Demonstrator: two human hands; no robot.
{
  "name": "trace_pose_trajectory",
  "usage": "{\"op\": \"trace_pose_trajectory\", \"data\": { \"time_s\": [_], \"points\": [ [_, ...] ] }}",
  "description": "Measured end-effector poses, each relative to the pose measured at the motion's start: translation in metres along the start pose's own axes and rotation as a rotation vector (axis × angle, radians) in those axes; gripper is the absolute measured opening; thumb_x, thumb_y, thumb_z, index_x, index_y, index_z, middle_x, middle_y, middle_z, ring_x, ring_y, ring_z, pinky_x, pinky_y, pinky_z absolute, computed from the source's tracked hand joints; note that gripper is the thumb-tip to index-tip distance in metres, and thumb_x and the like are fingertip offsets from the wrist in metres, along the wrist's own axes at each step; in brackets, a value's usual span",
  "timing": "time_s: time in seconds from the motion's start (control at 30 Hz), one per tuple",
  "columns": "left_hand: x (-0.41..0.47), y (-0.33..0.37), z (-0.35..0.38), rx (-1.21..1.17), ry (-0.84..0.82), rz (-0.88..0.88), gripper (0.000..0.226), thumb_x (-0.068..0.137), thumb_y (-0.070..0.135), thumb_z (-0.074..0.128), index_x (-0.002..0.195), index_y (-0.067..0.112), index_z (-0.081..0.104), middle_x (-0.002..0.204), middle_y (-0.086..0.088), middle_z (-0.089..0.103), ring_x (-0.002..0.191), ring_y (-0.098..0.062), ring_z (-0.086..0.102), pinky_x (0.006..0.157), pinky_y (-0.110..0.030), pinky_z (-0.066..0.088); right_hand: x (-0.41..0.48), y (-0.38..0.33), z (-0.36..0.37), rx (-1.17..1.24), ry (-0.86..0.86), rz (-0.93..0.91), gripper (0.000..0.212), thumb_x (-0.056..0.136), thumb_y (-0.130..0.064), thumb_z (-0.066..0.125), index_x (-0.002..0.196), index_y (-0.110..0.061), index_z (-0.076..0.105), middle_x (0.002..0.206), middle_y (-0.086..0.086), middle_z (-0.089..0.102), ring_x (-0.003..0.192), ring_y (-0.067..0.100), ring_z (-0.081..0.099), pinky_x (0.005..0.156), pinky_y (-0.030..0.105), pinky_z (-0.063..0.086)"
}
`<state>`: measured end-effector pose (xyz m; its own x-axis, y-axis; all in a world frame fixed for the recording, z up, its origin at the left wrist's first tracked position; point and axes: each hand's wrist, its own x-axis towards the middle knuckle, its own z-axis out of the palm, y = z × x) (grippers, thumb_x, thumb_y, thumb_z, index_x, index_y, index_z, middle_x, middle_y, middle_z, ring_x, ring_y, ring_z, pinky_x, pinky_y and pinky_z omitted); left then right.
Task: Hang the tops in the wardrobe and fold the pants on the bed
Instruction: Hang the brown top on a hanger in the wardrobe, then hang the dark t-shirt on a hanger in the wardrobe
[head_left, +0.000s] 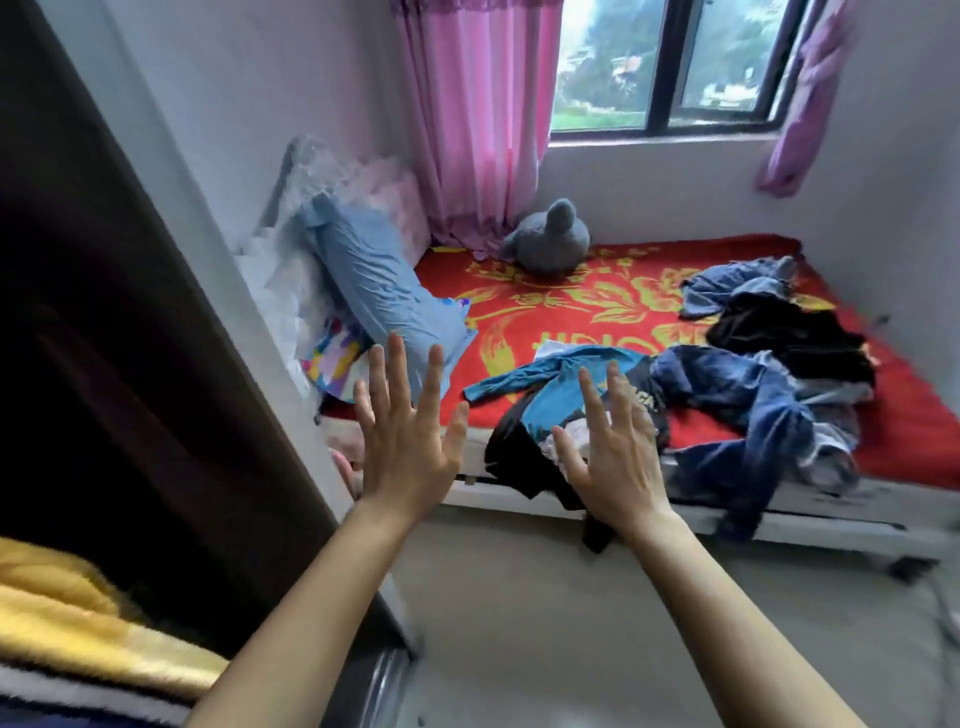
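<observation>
Crumpled blue and black clothes (675, 384) lie unsorted on the red flowered bed (571, 306); left hand (402, 441) and right hand (615, 457) hover empty, fingers spread.

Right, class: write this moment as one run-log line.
left hand: open, empty | right hand: open, empty | clothes: loose heap on bed, unfolded | wardrobe: beside bed

You have a window (602, 62) on the far wall. A pink curtain (478, 104) hangs at its left and a purple one (810, 88) at its right. Below its left corner sits a grey plush toy (550, 241). Farther left and lower leans a blue pillow (374, 280).
</observation>
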<state>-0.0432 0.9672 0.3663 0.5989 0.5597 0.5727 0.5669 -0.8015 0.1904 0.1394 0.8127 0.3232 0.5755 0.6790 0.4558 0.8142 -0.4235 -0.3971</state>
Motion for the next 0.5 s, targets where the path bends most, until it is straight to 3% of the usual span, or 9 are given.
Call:
{"op": "trace_pose_trajectory", "data": {
  "time_s": [0.1, 0.27, 0.5],
  "points": [
    [0.02, 0.066, 0.041, -0.029, -0.057, 0.013, 0.07, 0.098, 0.052, 0.035, 0.158, 0.023, 0.016, 0.165, -0.013, -0.005, 0.152, -0.034, -0.006, 0.118, -0.062, 0.005, 0.003, 0.071, -0.033, -0.023, 0.004, 0.05, 0.08, 0.096, -0.049, 0.055, 0.16, -0.022, 0.016, 0.167, 0.012, 0.002, 0.154, 0.033, 0.007, 0.123, 0.052, 0.015],
    [0.054, 0.167, 0.107, -0.027, -0.167, 0.101, 0.07, 0.098, 0.053, 0.032, 0.158, 0.022, 0.015, 0.165, -0.015, -0.005, 0.152, -0.036, -0.004, 0.117, -0.064, 0.007, 0.015, 0.184, -0.079, -0.1, 0.016, 0.137, 0.083, 0.096, -0.05, 0.057, 0.161, -0.021, 0.014, 0.167, 0.013, 0.004, 0.154, 0.033, 0.007, 0.122, 0.054, 0.015],
    [0.107, 0.226, 0.173, -0.024, -0.203, 0.133, 0.072, 0.097, 0.055, 0.031, 0.158, 0.023, 0.013, 0.164, -0.009, -0.018, 0.151, -0.03, -0.015, 0.117, -0.061, 0.0, 0.06, 0.274, -0.085, -0.086, -0.04, 0.228, 0.085, 0.096, -0.053, 0.052, 0.16, -0.023, 0.006, 0.168, 0.01, 0.0, 0.155, 0.028, 0.001, 0.124, 0.052, 0.011]
  ]
}}
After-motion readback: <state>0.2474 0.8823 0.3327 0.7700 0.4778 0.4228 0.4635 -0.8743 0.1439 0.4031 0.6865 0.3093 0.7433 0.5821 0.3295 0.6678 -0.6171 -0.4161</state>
